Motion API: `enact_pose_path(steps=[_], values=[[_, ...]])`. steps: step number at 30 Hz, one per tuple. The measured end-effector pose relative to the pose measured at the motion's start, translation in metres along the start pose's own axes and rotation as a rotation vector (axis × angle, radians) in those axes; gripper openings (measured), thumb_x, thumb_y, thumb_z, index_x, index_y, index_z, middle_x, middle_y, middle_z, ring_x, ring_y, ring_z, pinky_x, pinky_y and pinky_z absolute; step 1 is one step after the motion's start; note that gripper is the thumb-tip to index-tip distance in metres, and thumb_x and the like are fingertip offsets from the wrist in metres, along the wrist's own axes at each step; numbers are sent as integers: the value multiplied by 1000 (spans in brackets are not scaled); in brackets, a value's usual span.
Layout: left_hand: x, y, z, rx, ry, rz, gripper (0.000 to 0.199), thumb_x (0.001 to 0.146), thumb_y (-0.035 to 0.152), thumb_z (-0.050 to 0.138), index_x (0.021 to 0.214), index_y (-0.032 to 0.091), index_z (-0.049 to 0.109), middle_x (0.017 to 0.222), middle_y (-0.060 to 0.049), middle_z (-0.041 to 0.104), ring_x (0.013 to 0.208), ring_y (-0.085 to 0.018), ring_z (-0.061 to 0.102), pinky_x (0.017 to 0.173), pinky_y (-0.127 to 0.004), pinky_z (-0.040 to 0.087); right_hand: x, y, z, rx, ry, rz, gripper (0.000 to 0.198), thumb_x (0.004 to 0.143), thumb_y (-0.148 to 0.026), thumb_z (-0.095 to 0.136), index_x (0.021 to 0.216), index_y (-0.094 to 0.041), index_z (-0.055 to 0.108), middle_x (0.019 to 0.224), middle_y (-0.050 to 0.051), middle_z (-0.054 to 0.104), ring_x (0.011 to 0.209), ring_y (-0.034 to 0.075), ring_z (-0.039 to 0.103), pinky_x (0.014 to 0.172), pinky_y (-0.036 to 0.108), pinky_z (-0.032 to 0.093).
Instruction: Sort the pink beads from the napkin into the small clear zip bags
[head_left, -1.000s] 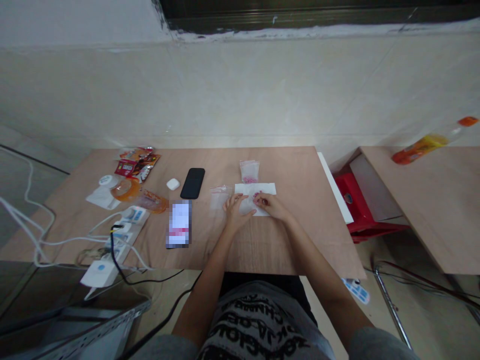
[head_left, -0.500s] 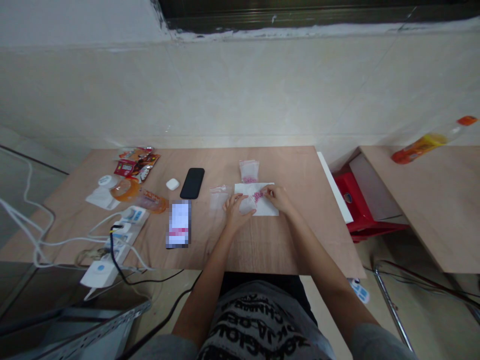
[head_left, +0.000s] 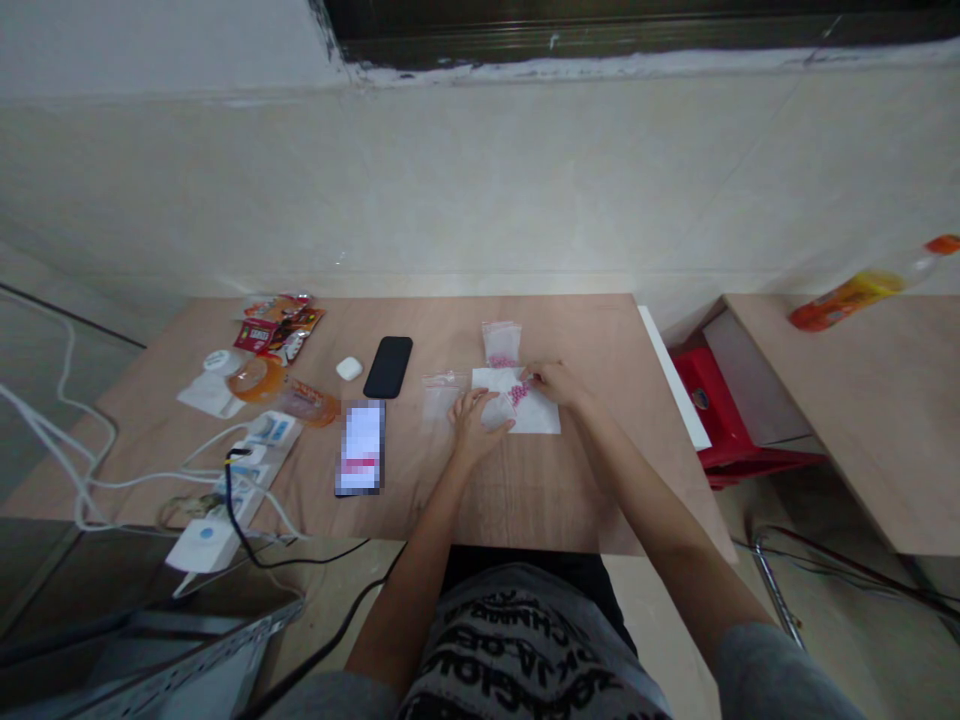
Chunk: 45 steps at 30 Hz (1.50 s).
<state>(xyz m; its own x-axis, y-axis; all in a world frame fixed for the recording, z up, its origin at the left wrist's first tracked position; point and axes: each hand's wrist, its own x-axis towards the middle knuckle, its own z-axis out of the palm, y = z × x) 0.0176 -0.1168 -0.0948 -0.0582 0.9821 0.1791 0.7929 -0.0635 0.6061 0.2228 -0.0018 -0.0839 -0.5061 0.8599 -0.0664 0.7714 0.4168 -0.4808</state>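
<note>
A white sheet of paper [head_left: 541, 420] lies on the wooden table, with a cluster of small pink beads [head_left: 518, 394] on its middle. My left hand [head_left: 472, 422] rests on the sheet's left side, thumb and fingers spread around what looks like a clear plastic piece. Over the upper right of the paper, my right hand [head_left: 559, 384] has its fingertips pinched together close to the beads; whatever is between them is too small to make out. Just behind the sheet lies a clear zip bag [head_left: 501, 340] with pink beads at its bottom. Another clear zip bag [head_left: 442, 394] lies flat beside my left hand.
Left of the hands are a black phone [head_left: 388, 367], a lit phone [head_left: 361, 448], a white case [head_left: 349, 369], an orange drink bottle [head_left: 289, 392], snack packets [head_left: 281, 328] and a power strip [head_left: 240, 485] with cables. A red stool [head_left: 712, 405] stands between the tables.
My right hand has shifted slightly up, away from the beads toward the paper's upper edge. My left hand stays in place on the sheet. The view has moved a little.
</note>
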Motion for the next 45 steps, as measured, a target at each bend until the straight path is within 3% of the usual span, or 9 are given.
enact_pose_path(steps=[16,27,35,45], values=[[-1,0,-1,-9,7,18,53,66,45,80,115,31,64,129,-5,59,119,-30,51,102,-48,35,10,8,5,80,-66,-124,27,85,-7,51,98,-18,73,103,7,74,94,18,66,85,28,49],[0,3,-3,-30,-11,-1,54,66,44,80,115,31,64,129,-5,58,120,-30,50,103,-47,33,10,12,9,120,-9,-81,23,84,-9,53,91,-19,72,95,6,74,86,18,65,80,27,47],[0,0,0,-96,15,17,54,64,42,82,114,31,65,127,-7,59,119,-33,50,103,-51,32,-15,-13,13,394,83,-181,17,87,-21,52,89,-18,69,84,4,69,72,14,58,68,24,42],[0,-3,2,-73,28,33,55,65,40,81,116,31,64,126,-5,59,117,-32,51,102,-51,33,-33,-37,36,462,75,-130,18,86,-22,54,95,-20,69,84,3,69,67,14,54,66,25,40]])
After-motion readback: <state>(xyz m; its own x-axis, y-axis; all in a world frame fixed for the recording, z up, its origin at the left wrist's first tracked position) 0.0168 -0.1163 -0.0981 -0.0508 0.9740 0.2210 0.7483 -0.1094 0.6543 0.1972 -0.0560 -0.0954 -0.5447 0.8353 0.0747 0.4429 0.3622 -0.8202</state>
